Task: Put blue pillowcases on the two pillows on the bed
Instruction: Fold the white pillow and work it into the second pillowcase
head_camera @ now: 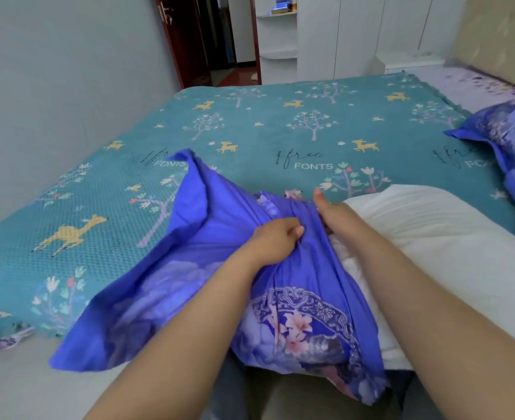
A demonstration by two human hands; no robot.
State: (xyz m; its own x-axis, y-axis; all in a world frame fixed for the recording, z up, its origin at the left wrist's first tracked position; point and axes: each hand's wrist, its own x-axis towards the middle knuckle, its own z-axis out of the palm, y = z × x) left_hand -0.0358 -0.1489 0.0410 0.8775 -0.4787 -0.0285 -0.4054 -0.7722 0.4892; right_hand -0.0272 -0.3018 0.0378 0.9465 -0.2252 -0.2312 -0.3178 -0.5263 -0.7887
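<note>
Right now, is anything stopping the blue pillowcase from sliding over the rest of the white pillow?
Nothing visible lies on the bare part of the white pillow. The pillowcase is bunched at its opening, where the left hand and right hand grip it. That gathered cloth is the only thing to work past.

The pillowcase (207, 286) is blue with pink flowers; the pillow (426, 225) white; the bedspread (250, 122) teal with yellow deer.

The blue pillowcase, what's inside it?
The end of a white pillow goes into the blue pillowcase, which both hands grip, left hand and right hand. How far in it reaches is covered.
</note>
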